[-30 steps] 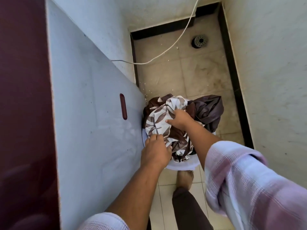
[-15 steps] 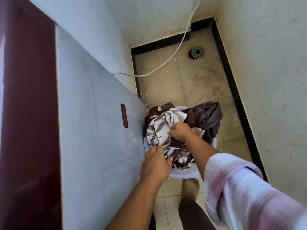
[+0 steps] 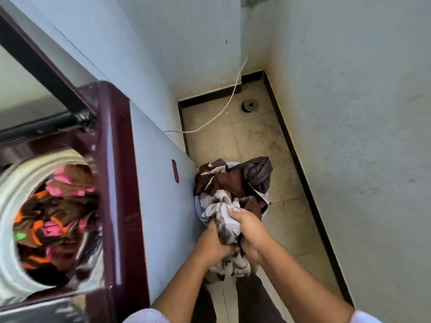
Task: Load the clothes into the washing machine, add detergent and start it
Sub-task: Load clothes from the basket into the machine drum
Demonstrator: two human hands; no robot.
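A top-loading washing machine with a maroon top frame stands at the left, lid raised. Its drum holds brown, pink and orange clothes. On the floor to its right a pale tub is piled with dark brown clothes. Both hands grip a bunched white-and-brown patterned cloth lifted from the pile: my left hand holds it from the left, my right hand from the right. Part of the cloth hangs below my hands.
White walls close in at the back and right, edged by a black skirting. A white cable runs from the wall behind the machine. A round floor drain sits in the tiled floor. My legs stand below the tub.
Both hands have gathered the patterned cloth and pulled it up and toward me out of the tub. The view has swung left, so the open drum with clothes shows.
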